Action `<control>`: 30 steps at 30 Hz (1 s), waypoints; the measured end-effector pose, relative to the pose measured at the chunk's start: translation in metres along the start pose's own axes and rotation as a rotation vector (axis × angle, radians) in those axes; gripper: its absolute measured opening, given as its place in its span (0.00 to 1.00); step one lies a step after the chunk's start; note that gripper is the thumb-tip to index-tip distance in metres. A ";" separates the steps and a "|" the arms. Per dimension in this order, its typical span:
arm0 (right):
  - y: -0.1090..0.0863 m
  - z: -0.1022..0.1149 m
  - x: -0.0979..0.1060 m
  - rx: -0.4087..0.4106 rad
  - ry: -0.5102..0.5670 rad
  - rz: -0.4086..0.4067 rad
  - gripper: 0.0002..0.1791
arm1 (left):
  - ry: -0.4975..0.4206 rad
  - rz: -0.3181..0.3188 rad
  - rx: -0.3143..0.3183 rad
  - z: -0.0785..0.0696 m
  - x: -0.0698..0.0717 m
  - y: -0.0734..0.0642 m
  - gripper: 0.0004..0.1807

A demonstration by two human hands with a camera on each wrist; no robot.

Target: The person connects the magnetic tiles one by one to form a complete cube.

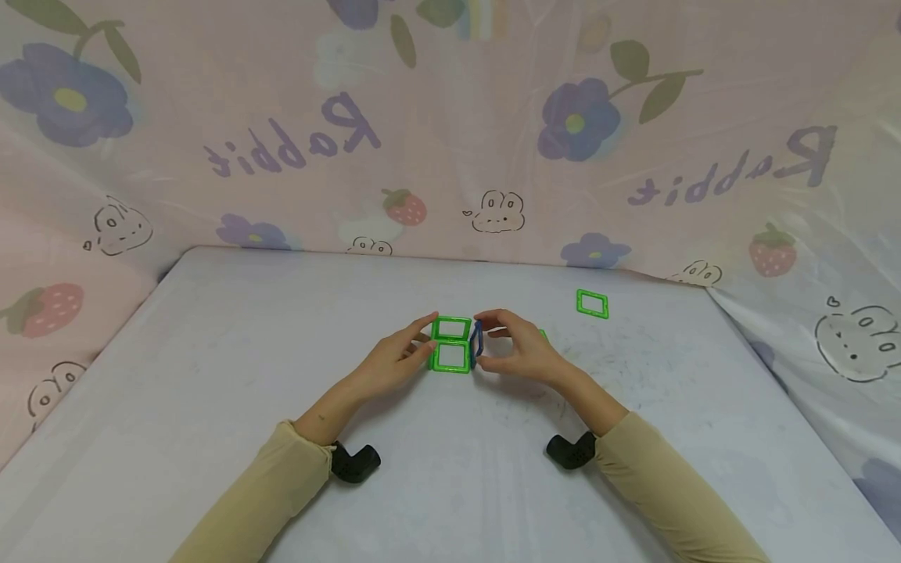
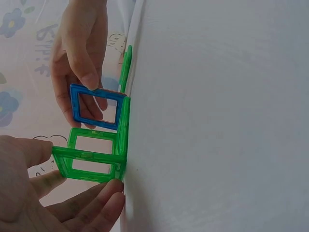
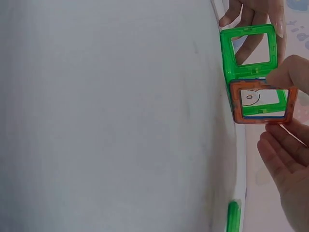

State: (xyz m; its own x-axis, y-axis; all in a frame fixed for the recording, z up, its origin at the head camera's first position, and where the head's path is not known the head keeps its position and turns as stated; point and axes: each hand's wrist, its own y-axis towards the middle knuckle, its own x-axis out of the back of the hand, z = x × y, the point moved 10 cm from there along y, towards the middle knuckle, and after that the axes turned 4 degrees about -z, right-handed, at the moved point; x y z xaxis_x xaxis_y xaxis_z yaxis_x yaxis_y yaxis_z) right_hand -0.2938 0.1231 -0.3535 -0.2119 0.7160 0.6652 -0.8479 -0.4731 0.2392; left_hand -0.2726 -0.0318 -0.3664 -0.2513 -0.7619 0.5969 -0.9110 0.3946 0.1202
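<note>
A small structure of green magnetic tiles (image 1: 451, 342) stands on the white table, made of square open frames joined at their edges. My left hand (image 1: 387, 363) holds its left side, thumb and forefinger at the edges of an upright green tile (image 2: 89, 155). On the opposite side my right hand (image 1: 524, 352) pinches a blue magnetic tile (image 1: 479, 341) between thumb and fingers. This tile is upright, right at the structure's right edge. Its other face looks orange (image 3: 236, 101) in the right wrist view.
A loose green tile (image 1: 604, 306) lies at the back right of the table (image 1: 436, 485). Another green piece (image 1: 543, 335) shows partly behind my right hand. Patterned fabric (image 1: 450, 125) hangs around the table's back and sides. Black devices (image 1: 357, 465) stick out at both sleeve cuffs.
</note>
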 end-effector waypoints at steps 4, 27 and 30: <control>0.000 0.000 -0.001 -0.008 -0.013 0.005 0.35 | -0.001 -0.001 -0.006 0.000 0.000 0.001 0.29; 0.000 0.004 -0.004 0.006 0.035 0.001 0.31 | -0.030 -0.027 -0.062 -0.003 0.000 0.001 0.29; 0.000 0.004 -0.004 0.010 0.034 -0.003 0.31 | -0.043 -0.033 -0.065 -0.005 0.000 0.000 0.29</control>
State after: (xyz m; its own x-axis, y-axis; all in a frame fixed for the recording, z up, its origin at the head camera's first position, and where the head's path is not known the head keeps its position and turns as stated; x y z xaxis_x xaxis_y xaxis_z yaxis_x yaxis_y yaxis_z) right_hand -0.2914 0.1180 -0.3532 -0.2260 0.7345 0.6399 -0.8437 -0.4759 0.2483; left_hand -0.2715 -0.0292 -0.3620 -0.2362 -0.7961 0.5572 -0.8964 0.3999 0.1914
